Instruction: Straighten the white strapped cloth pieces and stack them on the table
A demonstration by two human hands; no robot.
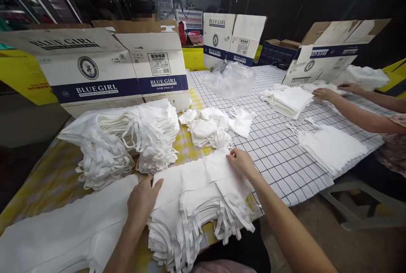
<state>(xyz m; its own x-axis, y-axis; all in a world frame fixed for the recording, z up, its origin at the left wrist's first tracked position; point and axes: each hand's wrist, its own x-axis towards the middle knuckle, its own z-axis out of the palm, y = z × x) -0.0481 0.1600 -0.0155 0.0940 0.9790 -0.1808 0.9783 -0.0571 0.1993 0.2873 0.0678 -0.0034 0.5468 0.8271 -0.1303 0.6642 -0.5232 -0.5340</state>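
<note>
In front of me lies a stack of white cloth pieces with straps [203,176], its narrow straps hanging over the near table edge. My left hand [142,199] is at the stack's left side, thumb and fingers closing on the edge of the top cloth. At the far right corner, my right hand [242,164] pinches the cloth edge between thumb and fingers. To the left lies another white cloth pile [69,222], partly out of view. Behind it sits a tall folded stack of strapped white cloth [139,129]. Crumpled white cloths [209,127] lie beyond my hands.
Opened beer cartons [127,70] stand along the back, with a clear plastic bag [228,78] near them. On the right, another person's hands [326,94] work at white cloth stacks [333,144]. A plastic stool [361,205] stands below the checked tablecloth [272,159].
</note>
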